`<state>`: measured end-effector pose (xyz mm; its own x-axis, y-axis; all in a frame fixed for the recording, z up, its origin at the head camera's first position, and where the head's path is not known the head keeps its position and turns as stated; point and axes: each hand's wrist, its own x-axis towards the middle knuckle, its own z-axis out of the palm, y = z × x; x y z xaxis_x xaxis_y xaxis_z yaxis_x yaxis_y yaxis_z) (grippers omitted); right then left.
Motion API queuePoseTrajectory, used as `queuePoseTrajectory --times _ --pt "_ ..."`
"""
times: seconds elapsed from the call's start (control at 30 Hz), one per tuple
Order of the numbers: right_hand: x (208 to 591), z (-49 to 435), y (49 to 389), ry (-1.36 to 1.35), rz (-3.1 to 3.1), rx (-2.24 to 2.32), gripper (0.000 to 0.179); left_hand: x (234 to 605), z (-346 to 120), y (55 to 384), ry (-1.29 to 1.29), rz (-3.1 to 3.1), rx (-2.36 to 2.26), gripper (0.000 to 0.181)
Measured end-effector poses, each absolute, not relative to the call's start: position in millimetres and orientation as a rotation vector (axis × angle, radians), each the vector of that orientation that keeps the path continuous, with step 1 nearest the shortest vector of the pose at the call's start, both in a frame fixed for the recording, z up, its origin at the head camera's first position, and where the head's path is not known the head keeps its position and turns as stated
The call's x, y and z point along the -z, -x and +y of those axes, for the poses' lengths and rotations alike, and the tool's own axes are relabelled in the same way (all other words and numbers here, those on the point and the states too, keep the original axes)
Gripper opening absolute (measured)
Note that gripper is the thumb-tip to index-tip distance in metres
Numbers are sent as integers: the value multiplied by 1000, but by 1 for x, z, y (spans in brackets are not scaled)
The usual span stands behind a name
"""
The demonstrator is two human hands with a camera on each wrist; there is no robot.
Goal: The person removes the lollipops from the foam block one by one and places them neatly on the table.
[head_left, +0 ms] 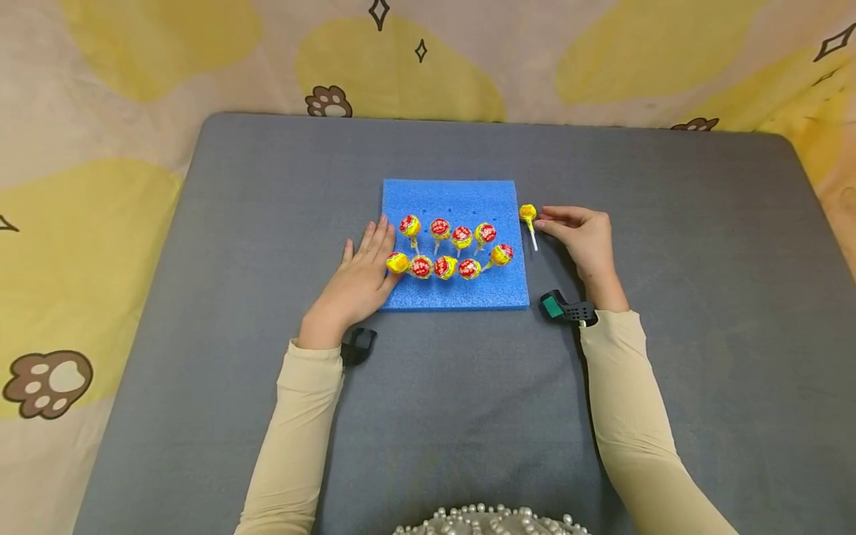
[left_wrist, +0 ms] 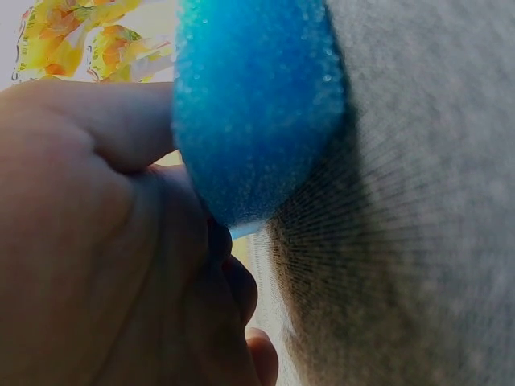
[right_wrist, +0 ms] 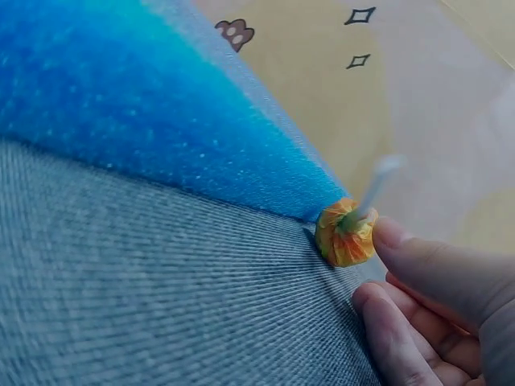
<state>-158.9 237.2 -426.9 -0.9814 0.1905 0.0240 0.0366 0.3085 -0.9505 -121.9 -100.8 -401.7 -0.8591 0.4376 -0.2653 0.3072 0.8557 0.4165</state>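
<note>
Ngl, probably risking a swivel or drop, pinching the round yellow-wrapped, white-sticked lollipop (head_left: 527, 212) just by its head in the right hand (head_left: 583, 239), two o'clock off the blue rectangular foam block (head_left: 441, 195), bracing nine o'clock with a straight-fingered left hand (head_left: 360, 280).

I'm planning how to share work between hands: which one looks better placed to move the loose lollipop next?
Probably the right hand: it is right beside the loose lollipop. The left hand rests against the left edge of the blue foam block, with the planted lollipops in between.
</note>
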Motion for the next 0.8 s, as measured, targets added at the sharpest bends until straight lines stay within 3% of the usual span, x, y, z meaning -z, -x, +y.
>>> queuePoseTrajectory --times 0.27,0.6,0.8 --pt "428 239 160 201 -2384 -1827 33 404 -100 122 -544 2679 -529 69" --pt "425 229 159 98 -2675 -1340 43 404 -101 123 -554 2669 -538 69" --pt "425 231 158 110 -2609 -1518 41 404 -101 123 -552 2666 -538 69"
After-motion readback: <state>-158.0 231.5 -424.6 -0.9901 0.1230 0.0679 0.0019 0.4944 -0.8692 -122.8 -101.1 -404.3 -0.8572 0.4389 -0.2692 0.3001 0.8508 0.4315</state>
